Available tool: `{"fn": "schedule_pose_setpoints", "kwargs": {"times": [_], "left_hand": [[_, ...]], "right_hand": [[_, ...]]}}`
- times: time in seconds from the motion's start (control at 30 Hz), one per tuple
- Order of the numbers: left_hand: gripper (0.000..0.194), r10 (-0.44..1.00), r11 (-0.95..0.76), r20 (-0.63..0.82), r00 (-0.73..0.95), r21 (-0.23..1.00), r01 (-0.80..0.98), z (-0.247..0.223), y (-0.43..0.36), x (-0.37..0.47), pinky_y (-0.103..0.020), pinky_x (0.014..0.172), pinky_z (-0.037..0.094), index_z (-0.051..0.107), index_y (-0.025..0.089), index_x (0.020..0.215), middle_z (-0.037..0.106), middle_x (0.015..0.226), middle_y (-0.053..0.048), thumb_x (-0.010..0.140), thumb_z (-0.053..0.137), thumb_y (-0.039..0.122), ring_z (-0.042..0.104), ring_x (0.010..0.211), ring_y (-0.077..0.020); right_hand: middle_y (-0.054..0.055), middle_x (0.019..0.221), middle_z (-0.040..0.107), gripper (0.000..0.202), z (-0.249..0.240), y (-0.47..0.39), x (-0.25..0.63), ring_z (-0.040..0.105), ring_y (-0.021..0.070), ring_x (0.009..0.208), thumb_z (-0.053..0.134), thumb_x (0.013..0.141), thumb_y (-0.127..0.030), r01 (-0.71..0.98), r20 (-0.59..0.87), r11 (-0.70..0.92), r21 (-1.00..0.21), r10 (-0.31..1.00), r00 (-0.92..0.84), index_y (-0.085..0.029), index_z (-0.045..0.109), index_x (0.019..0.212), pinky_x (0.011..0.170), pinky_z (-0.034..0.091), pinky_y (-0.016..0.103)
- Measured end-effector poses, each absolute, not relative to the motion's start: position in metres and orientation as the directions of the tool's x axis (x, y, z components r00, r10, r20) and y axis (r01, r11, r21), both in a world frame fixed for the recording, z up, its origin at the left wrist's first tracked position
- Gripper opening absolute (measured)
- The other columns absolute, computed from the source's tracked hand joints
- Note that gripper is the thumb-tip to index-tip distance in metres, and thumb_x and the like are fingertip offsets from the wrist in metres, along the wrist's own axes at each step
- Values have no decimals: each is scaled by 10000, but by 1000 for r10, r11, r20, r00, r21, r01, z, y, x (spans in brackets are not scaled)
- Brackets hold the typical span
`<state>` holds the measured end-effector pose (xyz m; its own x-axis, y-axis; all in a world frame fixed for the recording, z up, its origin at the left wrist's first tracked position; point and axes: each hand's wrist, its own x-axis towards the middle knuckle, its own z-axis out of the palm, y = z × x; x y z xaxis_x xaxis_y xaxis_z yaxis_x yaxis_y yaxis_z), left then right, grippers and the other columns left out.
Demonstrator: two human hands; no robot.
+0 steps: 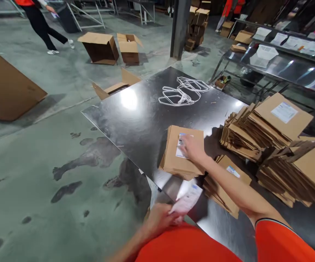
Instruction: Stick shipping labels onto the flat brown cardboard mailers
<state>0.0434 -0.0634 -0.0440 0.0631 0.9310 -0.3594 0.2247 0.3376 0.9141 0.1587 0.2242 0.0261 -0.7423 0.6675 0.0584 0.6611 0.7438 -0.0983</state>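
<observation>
In the head view, a stack of flat brown cardboard mailers (171, 156) lies on the dark metal table, with a white printed label (181, 150) on its top piece. My right hand (192, 146) rests over that label, its fingers laid against the surface and partly covering the print. Lower down, near the table's front edge, my left hand (161, 217) is closed around some white printed label sheets (188, 199), which are blurred by motion. Just right of the stack, a smaller pile of labelled mailers (238, 178) lies partly behind my right forearm.
Taller piles of labelled mailers (280, 116) stand on the table's right side. Loops of white strapping (183, 95) lie at the back of the metal table (141, 120). Open cardboard boxes (99, 38) sit on the floor. A person's legs (41, 27) show at upper left.
</observation>
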Motion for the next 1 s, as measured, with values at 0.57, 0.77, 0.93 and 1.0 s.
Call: {"fn": "schedule_pose_setpoints", "kwargs": {"times": [0.57,0.77,0.93,1.0], "left_hand": [[167,886,-453,301,353,401,796,-30,22,8,-553,1181,280,730,165,690,462,1510,-158,818,699,268,396,1410,-319],[254,967,-207,113,228,870,446,-1,14,28,-516,1122,377,778,185,961,707,1226,-114,885,589,337,586,1221,-314],[435,914,405,-404,20,913,-52,11,-14,37,-398,773,583,784,141,904,778,878,-88,694,767,521,713,830,-299],[507,867,496,-498,28,856,-145,9,-23,46,-396,746,583,777,124,891,775,846,-95,596,834,532,712,775,-282]], "right_hand": [[200,1553,346,740,2,207,205,359,366,1409,395,940,-588,899,11,169,-403,984,-180,-157,280,1530,1093,356,563],[159,1159,682,532,-29,142,286,656,280,1020,521,858,-538,429,-53,-78,-900,996,70,-161,554,1232,863,542,428],[216,1184,649,563,-32,122,401,629,350,1073,537,819,-530,444,-130,-315,-839,908,398,-136,548,1221,879,515,504],[276,1292,567,677,-28,115,418,547,412,1207,580,789,-520,596,-143,-412,-690,884,446,-99,492,1312,929,472,565]]}}
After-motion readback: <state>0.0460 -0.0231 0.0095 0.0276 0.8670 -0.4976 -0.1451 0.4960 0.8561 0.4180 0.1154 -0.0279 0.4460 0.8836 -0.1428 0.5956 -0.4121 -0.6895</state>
